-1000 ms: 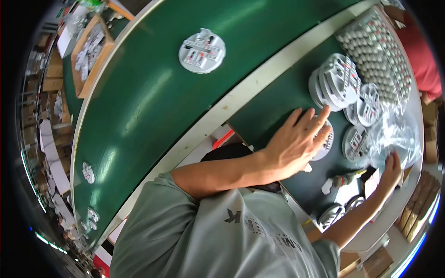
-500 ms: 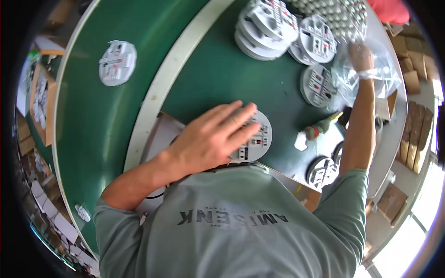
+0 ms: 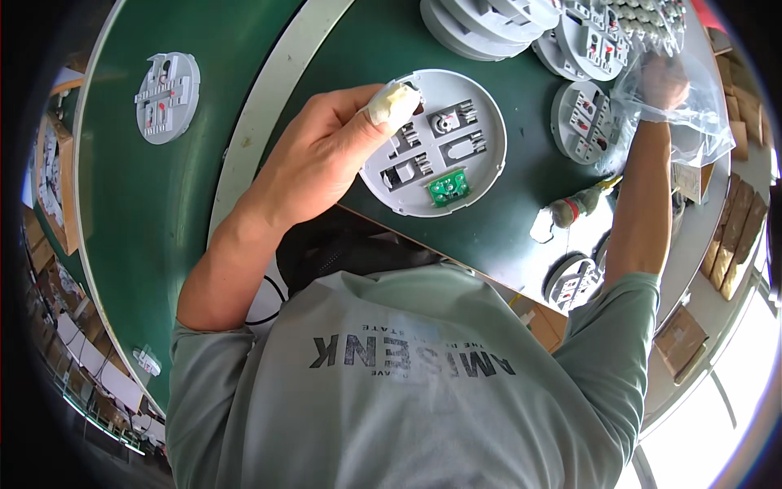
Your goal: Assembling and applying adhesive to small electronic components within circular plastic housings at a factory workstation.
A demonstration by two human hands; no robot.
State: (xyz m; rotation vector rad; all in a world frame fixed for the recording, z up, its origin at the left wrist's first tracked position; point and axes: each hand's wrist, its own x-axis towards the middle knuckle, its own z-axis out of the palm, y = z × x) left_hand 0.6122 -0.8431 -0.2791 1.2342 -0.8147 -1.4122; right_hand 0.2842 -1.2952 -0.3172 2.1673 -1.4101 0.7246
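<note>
My left hand [image 3: 314, 159] grips the left rim of a round grey plastic housing [image 3: 432, 167], raised and tilted so its inner side shows. A pale cover wraps the thumb, which presses on the rim. Inside the housing are metal clips in slots and a small green circuit board [image 3: 449, 188] near the lower edge. At the far right, my right hand [image 3: 665, 81] is inside a clear plastic bag [image 3: 705, 122]; its fingers are blurred behind the film. Beside the bag lies another grey housing [image 3: 583, 122] with red parts.
Stacked grey housings [image 3: 489, 28] stand at the back, with more housings [image 3: 593, 45] beside them. A green-bodied tool [image 3: 574, 208] lies below the bag. Near the right forearm sits a dark-rimmed housing [image 3: 573, 281]. Past a pale divider [image 3: 252, 134], a housing [image 3: 167, 98] rests on green surface.
My left hand has closed on the housing from the table and lifted it, turning its inner side up. My right hand stays at the bag. The view has shifted a little.
</note>
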